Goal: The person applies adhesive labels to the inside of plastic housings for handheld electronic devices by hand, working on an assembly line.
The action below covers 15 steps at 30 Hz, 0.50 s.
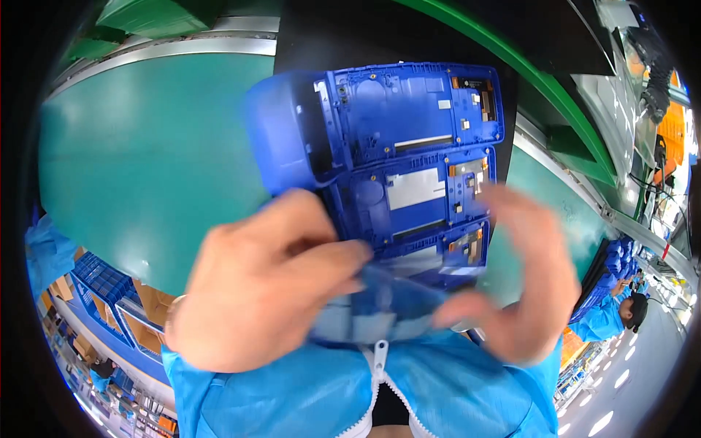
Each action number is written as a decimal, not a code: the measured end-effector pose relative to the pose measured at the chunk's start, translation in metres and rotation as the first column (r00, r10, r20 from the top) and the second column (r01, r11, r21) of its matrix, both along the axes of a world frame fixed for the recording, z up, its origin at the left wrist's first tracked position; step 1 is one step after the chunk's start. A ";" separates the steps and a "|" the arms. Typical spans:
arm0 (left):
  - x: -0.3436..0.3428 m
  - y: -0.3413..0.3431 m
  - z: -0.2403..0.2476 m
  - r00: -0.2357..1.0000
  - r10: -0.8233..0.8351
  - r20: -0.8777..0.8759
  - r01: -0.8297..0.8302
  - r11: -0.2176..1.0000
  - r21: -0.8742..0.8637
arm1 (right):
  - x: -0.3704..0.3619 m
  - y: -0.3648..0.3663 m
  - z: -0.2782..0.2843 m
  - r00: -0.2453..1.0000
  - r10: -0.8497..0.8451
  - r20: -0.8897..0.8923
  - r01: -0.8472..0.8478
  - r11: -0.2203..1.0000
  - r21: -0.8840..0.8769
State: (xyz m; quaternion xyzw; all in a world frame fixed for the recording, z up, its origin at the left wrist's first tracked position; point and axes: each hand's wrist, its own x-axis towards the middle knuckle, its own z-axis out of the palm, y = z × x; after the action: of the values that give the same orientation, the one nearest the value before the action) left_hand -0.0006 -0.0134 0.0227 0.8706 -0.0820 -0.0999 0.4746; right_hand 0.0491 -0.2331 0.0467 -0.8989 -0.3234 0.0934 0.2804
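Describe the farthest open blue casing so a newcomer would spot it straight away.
Find the black strip between the two green surfaces, then the row of open blue casings on it. Take the farthest casing in that row. Its broad floor is mostly bare blue with a small pale square, while the next casing carries a large silver panel.

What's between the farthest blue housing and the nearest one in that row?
A third blue housing, with a silver panel on its inner face; head view shows it.
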 end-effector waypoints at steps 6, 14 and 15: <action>-0.008 -0.010 -0.017 0.984 0.150 0.098 -0.124 0.966 -0.227 | 0.000 0.004 -0.020 0.918 0.070 -0.391 -0.003 0.986 0.169; -0.018 -0.019 -0.020 0.960 0.226 0.163 -0.178 0.949 -0.261 | -0.015 0.014 -0.029 0.969 0.075 -0.234 0.012 0.937 0.350; -0.017 -0.017 -0.020 0.971 0.189 0.145 -0.152 0.960 -0.234 | -0.019 0.014 -0.029 0.998 0.041 -0.049 -0.025 0.957 0.287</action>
State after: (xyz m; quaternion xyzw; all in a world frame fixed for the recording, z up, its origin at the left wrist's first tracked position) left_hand -0.0176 -0.0303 0.0029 0.8214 -0.0563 0.0238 0.5671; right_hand 0.0299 -0.2189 0.0176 -0.8404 -0.3408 0.0747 0.4147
